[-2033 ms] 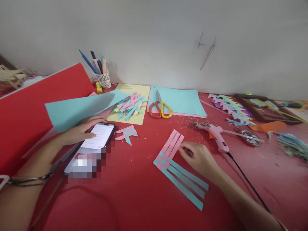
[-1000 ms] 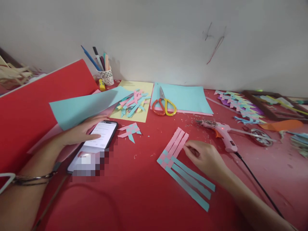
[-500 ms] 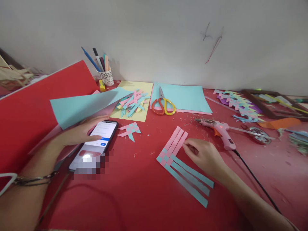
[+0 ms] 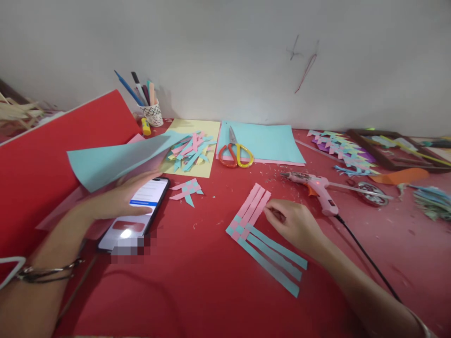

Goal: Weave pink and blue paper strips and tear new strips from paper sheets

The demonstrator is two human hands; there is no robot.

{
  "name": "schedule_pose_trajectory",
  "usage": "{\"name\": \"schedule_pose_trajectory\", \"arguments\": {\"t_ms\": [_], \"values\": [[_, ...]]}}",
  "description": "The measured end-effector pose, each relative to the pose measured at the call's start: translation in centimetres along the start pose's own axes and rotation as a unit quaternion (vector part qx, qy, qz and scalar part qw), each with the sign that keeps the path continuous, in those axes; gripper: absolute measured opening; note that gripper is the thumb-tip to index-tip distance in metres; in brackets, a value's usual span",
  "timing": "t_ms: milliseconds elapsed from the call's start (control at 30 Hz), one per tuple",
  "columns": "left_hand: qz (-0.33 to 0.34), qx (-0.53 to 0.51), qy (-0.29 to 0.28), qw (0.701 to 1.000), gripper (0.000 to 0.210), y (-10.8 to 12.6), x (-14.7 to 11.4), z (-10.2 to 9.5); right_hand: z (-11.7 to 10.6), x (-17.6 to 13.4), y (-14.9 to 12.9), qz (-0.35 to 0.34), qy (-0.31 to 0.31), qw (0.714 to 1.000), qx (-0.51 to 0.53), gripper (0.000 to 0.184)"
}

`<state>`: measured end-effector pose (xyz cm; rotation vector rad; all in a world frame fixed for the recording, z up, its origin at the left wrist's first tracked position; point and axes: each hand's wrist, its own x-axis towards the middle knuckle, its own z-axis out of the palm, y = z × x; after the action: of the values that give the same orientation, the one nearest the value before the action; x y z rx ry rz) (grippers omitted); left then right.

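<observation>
Head view: both bare hands rest over the red surface (image 4: 197, 286).
Woven paper: the pink-and-teal piece (image 4: 239, 228) lies flat in the middle, just left of the right hand (image 4: 296, 227); its pink strips slant up and right, its longer teal strips run down and right, so the two sets form an angle opening toward that hand.
Right grip: fingers curled at the outermost pink strip's edge; I cannot tell whether they pinch it or merely sit against it.
Left grip: spread loosely, clasping nothing visible, thumb across the phone (image 4: 136, 225), well apart from the woven paper; the right hand is clearly nearer.
Small woven piece (image 4: 189, 188): between phone and woven paper.
Hard to see: the right fingertips' undersides are hidden, screen text is too small, blocky blur covers the phone's lower right, and a white-rimmed object (image 4: 14, 268) is cut off at the left edge.
</observation>
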<state>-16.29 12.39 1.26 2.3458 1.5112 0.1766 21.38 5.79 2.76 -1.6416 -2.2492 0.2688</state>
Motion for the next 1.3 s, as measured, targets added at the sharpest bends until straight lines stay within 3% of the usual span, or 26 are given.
{"name": "schedule_pose_trajectory", "arguments": {"t_ms": [167,267,400,600,700,767,900,1133,1300], "values": [[0.001,-0.005,0.005,1.000,0.078,-0.3,-0.1,-0.2,0.0,0.2,0.2,0.004,0.009,1.000,-0.003,0.022],[-0.005,-0.053,0.047,0.997,0.068,-0.3,-0.3,-0.6,0.0,0.2,0.2,0.003,0.017,1.000,-0.001,0.022],[0.012,-0.100,0.057,0.993,0.056,0.9,-0.1,-1.3,-0.1,0.2,0.1,0.004,0.013,1.000,0.002,0.019],[-0.020,-0.101,0.115,0.988,0.044,7.4,1.1,-0.6,-0.3,0.2,-0.2,0.021,0.006,1.000,0.005,0.017],[0.025,-0.137,0.083,0.987,0.035,11.6,1.5,0.8,-0.3,0.2,-0.3,0.019,0.005,1.000,0.006,0.017],[0.055,-0.117,0.062,0.990,0.036,14.1,1.7,2.0,-0.3,0.2,-0.3,0.017,0.004,1.000,0.005,0.017],[0.073,-0.030,0.096,0.992,0.051,17.1,2.3,4.4,-0.3,0.1,-0.3,0.010,0.005,1.000,0.003,0.017],[0.092,0.000,0.099,0.991,0.056,17.2,2.7,6.7,-0.3,0.0,-0.4,0.010,-0.004,1.000,0.001,0.018],[0.096,-0.013,0.113,0.989,0.054,16.9,2.4,7.0,0.1,0.1,-0.1,-0.015,0.053,0.998,0.012,0.010]]}}
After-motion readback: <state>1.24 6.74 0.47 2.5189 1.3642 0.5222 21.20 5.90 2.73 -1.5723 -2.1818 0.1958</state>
